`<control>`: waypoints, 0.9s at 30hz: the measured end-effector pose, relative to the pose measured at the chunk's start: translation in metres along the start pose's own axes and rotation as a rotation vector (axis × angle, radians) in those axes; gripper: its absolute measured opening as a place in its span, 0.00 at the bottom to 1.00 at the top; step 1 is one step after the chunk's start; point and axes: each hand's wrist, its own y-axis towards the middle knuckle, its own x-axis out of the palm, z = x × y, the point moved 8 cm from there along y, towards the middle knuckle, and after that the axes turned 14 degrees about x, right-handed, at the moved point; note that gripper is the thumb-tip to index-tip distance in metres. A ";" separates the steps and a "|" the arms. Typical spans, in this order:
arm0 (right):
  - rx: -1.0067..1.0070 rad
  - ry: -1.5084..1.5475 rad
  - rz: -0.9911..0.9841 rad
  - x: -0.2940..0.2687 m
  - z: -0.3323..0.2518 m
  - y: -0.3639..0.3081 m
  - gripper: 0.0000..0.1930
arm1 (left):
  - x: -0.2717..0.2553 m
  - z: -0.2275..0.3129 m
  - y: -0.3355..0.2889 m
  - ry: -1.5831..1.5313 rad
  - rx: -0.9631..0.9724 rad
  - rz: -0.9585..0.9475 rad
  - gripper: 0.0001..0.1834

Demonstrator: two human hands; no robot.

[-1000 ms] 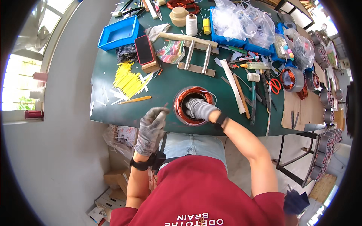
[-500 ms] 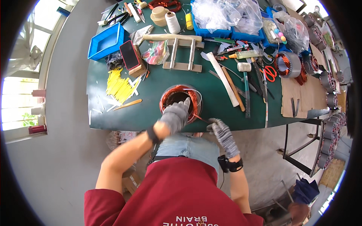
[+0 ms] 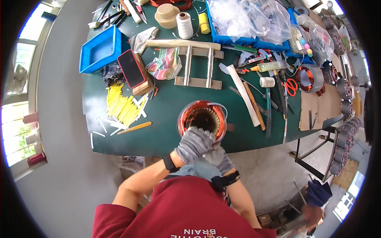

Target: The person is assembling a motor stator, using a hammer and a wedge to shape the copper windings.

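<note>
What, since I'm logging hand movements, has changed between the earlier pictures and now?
The left hand moved rightward, from left of the copper coil to its near rim. The right hand left the coil's inside, swung right, then came back to its near side. Whether either has a firm grip is unclear. The phone, yellow strips and mallet stayed put.

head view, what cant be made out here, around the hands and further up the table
All in the head view:
Right hand: fingertips hidden around the left hand and copper-wound ring.
Ring's inner bottom: dark, partly covered by the left hand.
Red coil bundle: cut off by the top edge.
Blue bin: contents obscured by crumpled plastic.
</note>
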 end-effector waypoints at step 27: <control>-0.135 -0.927 0.412 0.039 -0.165 0.005 0.20 | 0.090 -0.161 -0.120 -0.493 -1.068 0.605 0.11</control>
